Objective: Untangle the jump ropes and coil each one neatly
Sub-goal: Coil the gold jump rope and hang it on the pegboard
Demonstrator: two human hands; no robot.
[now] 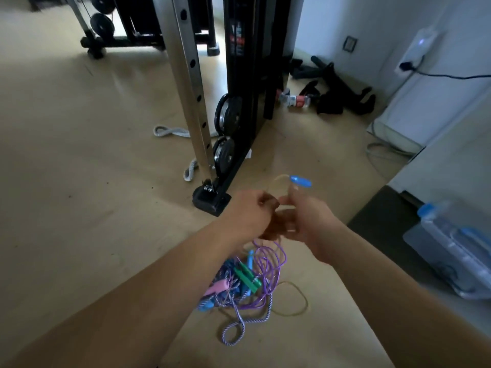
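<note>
Down low on the tan floor (79,181), just beneath the forearms: tangle of jump ropes (247,285), not yet sorted. In the heap, thin purple cord (268,261) in loose loops, green handles (245,278) side by side at centre, pink handle (215,286) at the left edge, blue-and-white braided rope (236,328) trailing out toward the viewer in one open loop. Also a pale yellowish loop lying flat to the right of the pile. Above the heap, both hands raised and close together, nearly touching. Left hand (249,213): grip curled tight, pinching the pale rope (281,179) where the hands meet; detail blurred. Right hand (305,224): grip closed round the same pale rope, a small arc of it standing above the fingers, blue handle (300,181) poking up and to the right past the fingertips. To the right, dark mat (385,221) and a clear plastic bin (451,248) with blue latches. Beyond the hands, steel upright (191,88) with holes, black weight plates (225,112) stacked beside its base, grey strap (170,131) on the floor behind it. Farthest, by the white wall: black gear (340,94) scattered, a bottle (295,100) on its side, wall plug (406,65) with a trailing cable.
</note>
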